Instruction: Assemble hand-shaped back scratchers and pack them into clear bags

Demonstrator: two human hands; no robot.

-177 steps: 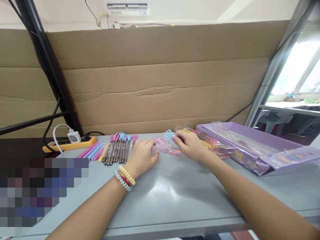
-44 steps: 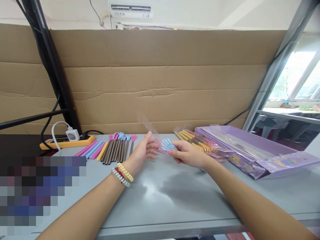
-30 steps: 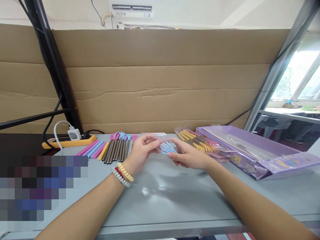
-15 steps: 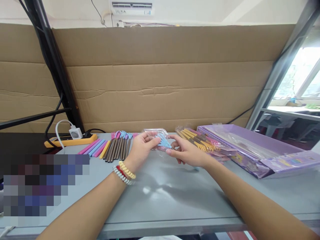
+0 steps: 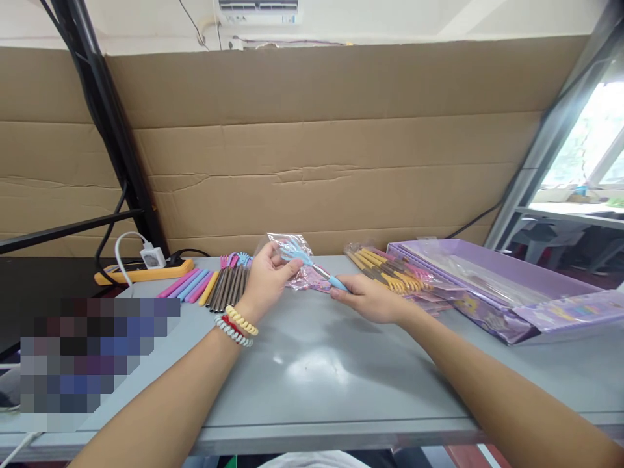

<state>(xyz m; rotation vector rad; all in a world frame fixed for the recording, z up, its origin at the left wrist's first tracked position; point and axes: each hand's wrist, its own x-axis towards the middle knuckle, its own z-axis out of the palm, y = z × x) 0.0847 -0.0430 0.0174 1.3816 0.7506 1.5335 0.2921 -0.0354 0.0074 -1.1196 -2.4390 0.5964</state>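
A blue back scratcher with a claw-shaped head and a metal shaft slants between my hands above the table. Around its handle my right hand is closed. My left hand pinches a clear plastic bag, and its thumb lies by the scratcher's blue head. That head overlaps the bag; whether it is fully inside I cannot tell. Left of my left hand lies a row of back scratcher parts, with dark metal shafts, pink and blue claw heads and coloured handles.
Bagged yellow and pink back scratchers lie right of my right hand. Beyond them stands an open purple box holding clear plastic. A yellow power strip with a white charger sits at the left, before a cardboard wall.
The blue back scratcher's shaft and handle now show, with my right hand around the handle. My hands are slightly farther apart, and the bag has tilted up and left.
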